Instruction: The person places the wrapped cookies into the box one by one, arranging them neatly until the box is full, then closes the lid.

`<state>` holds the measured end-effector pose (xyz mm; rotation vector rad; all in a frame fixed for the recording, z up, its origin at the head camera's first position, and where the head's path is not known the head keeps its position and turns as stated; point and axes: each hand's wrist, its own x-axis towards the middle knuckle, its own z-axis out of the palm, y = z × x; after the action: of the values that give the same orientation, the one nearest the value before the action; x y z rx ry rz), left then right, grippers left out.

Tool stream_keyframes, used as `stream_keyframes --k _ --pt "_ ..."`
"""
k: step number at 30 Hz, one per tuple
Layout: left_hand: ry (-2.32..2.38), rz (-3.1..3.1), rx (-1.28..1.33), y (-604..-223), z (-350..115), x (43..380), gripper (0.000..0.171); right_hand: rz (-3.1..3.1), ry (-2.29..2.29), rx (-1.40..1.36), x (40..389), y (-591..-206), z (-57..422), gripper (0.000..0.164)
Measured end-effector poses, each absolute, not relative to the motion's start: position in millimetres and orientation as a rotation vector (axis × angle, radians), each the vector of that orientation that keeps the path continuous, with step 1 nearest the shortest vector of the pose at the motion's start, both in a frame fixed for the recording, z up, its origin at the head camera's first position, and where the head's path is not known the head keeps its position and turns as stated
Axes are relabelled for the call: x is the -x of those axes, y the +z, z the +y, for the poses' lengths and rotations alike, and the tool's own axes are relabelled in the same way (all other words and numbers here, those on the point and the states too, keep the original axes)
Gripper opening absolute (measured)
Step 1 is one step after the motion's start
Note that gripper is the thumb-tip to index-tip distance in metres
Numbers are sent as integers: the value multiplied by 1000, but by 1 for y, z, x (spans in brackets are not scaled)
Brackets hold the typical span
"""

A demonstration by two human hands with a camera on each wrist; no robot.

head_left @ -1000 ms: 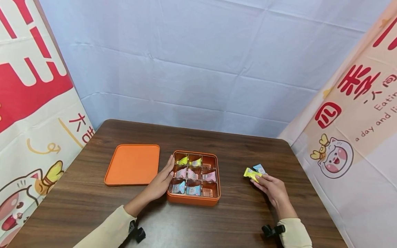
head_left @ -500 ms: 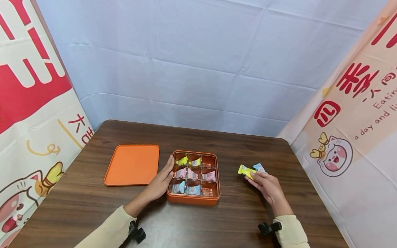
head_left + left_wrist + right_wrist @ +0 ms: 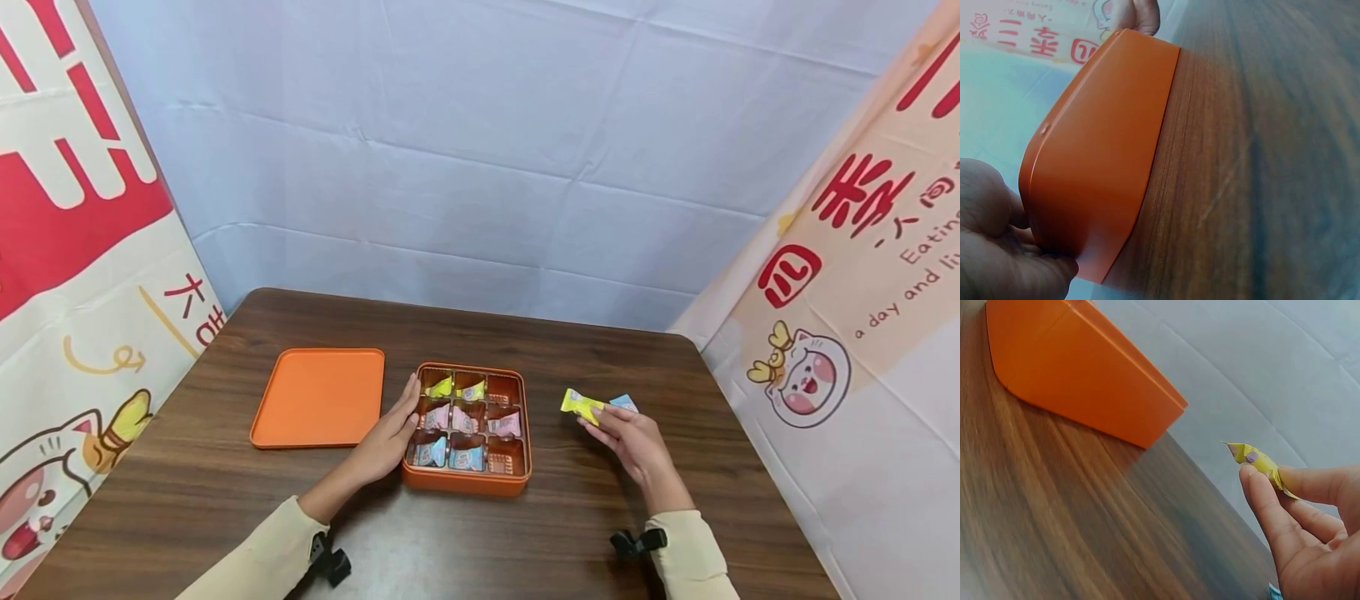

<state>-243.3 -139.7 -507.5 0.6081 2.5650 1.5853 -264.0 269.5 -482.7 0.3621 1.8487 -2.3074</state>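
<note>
Between thumb and fingertips my right hand [image 3: 634, 445] pinches a yellow-wrapped candy [image 3: 581, 405], held above the table in the right wrist view. A blue-wrapped candy [image 3: 624, 402] lies just behind that hand, partly covered by it. My left hand [image 3: 386, 442] rests against the left side of an orange box [image 3: 467, 482], its fingers lying straight along the wall. Inside, the box is divided into compartments. Two yellow candies [image 3: 471, 391] lie in the back row, pink ones [image 3: 504, 425] fill the middle row, and two blue ones [image 3: 467, 458] sit in front. The right-hand back and front compartments hold nothing.
An orange lid [image 3: 318, 397] lies flat on the brown wooden table [image 3: 480, 550], left of the box. A pale cloth [image 3: 450, 167] hangs behind the table, and printed banners [image 3: 810, 367] stand at both sides.
My right hand has moved left toward the box, carrying the yellow candy away from the blue one. The left hand and the box have stayed in place.
</note>
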Motion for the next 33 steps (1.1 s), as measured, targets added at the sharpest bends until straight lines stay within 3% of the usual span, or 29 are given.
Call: stream_keyframes --k 19,28,33 --pt "1581 2569 -592 -509 -139 244 58 1801 -2324 -303 270 -480 244 54" --pt "1586 2565 -590 -509 -139 243 58 1756 -2382 -239 273 -479 236 20" --pt "1590 2561 -599 -509 -139 244 59 1759 -2367 -240 274 -478 230 18"
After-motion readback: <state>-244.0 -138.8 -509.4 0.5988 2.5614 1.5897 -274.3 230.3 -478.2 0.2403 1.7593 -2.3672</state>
